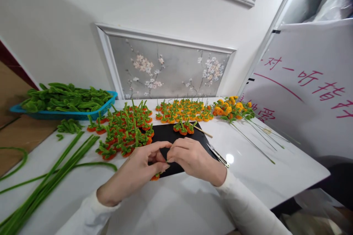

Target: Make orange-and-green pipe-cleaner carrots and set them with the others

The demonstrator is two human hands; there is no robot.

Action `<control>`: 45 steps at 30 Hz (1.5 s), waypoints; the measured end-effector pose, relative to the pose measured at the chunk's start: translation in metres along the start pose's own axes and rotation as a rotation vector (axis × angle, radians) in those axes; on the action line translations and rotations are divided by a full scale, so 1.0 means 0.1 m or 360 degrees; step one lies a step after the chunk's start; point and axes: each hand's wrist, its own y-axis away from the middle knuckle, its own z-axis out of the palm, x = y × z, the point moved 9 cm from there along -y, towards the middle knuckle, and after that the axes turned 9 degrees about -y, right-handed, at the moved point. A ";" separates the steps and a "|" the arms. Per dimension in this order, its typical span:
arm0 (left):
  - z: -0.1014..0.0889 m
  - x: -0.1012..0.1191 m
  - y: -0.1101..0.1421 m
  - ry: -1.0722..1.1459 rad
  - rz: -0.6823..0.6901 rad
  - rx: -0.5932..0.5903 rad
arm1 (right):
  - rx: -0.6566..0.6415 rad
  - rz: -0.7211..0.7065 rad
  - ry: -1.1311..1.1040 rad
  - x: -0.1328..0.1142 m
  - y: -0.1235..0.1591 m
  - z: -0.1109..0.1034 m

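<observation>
Over the black mat [165, 134] my two hands meet at the fingertips. My left hand [143, 167] is curled, thumb and fingers bent round a small orange chenille piece with a green top [156, 177], which shows below the thumb and is mostly hidden. My right hand [194, 158] is pinched closed beside it; a tiny bit of green shows at the fingertips. Farther back on the mat stand several matching orange pieces with green stems [183, 128]. A pair of small metal snips [218, 154] lies by my right wrist, and a thin wooden stick [202, 131] is beyond it.
Many red-orange pieces with green stems [127, 128] stand left of the mat, yellow-orange ones [184, 110] behind. A blue tray [113, 99] holds green chenille leaves. Long green chenille stems [55, 176] lie at left, finished orange sprigs [234, 108] at right. The wall is close behind.
</observation>
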 end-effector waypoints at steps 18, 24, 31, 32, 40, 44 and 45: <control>-0.15 0.07 0.01 0.0017 0.0085 0.0093 | 0.0154 0.0094 -0.0109 0.05 0.00 -0.11; -0.10 0.15 0.03 -0.0537 0.0222 0.0328 | 0.0079 0.0046 0.0002 0.03 0.00 -0.04; -0.12 0.15 0.04 -0.0590 0.0190 0.0317 | 0.0047 -0.0001 0.0058 0.00 0.00 -0.04; -0.11 0.15 0.04 -0.0584 0.0195 0.0304 | 0.0044 0.0003 0.0072 0.01 0.00 -0.03; -0.08 0.10 0.03 -0.0436 0.0208 0.0175 | 0.0022 0.0014 0.0121 0.02 0.00 0.01; -0.08 0.08 0.03 -0.0382 0.0198 0.0094 | 0.0021 0.0036 0.0152 0.04 0.00 0.02; -0.09 0.08 0.03 -0.0394 0.0190 0.0114 | 0.0029 0.0058 0.0151 0.05 0.00 0.02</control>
